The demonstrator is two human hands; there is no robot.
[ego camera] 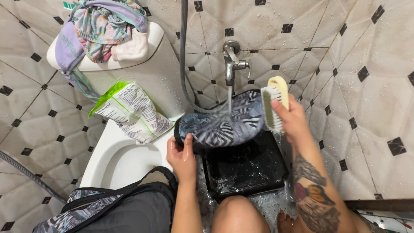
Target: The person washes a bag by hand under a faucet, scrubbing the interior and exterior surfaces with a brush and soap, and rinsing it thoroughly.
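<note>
**Rinsing a patterned cloth piece under the wall tap**

Now the person is holding a patterned cloth piece (222, 125) under the wall tap (233, 62), and a thin stream of water is falling on its middle. It is hanging over a black basin (246, 168) that is standing on the wet floor, just beside the white toilet (116, 159).

The left hand (183, 157) is gripping the lower left edge of the cloth, with the fingers closed around the rim and the thumb on top. The right hand (293, 118) is closed around a yellow scrub brush (274, 101), which it is keeping upright, bristles facing the cloth, at the right edge of it. The right forearm is rising steeply from the lower right.

I judge that the wetting and scrubbing step is in hand. The next move is probably asking for a firm hold by the left grip while the bristles are pressing on the fabric.
</note>
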